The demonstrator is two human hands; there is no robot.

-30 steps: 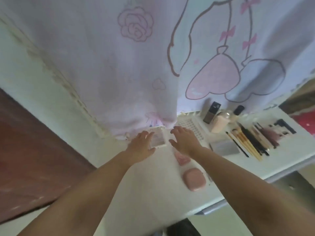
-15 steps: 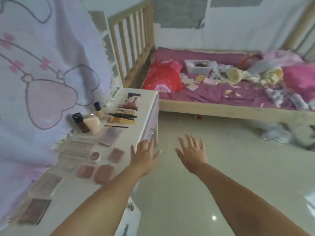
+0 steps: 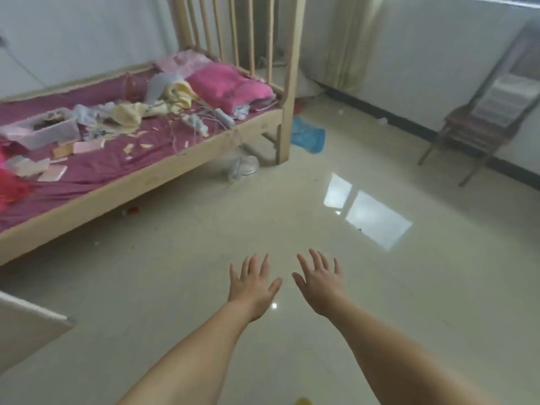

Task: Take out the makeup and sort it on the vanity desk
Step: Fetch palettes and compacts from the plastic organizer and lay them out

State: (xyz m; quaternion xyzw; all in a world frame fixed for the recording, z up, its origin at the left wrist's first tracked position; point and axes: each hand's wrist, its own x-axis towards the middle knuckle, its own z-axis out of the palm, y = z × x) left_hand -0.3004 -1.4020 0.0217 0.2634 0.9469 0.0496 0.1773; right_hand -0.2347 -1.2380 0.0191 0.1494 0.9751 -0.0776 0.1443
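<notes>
Holding both arms out over the glossy floor (image 3: 204,287), we spread our left hand (image 3: 252,287) and right hand (image 3: 320,283) side by side, backs up, fingers straight and fanned, released and grasping nothing; the thumbs point toward each other with a narrow gap between them. We see no makeup on any desk top from here; only a white corner of the vanity desk (image 3: 26,323) juts in at the left edge of the view, and its top surface is hidden from us. Along the left stands a wooden bed (image 3: 163,171) with a purple sheet (image 3: 96,168); near its left end sits a clear plastic box (image 3: 46,127) with small pink and pale flat packages (image 3: 73,147) scattered beside it, though we cannot tell what they are; yellowish cloth (image 3: 146,106) lies mid-bed and a folded pink blanket (image 3: 228,86) rests at the right end by the slatted footboard (image 3: 233,27). A blue item (image 3: 306,135) lies on the floor just past the bed's corner post; a chair (image 3: 485,112) stands by the right wall.
</notes>
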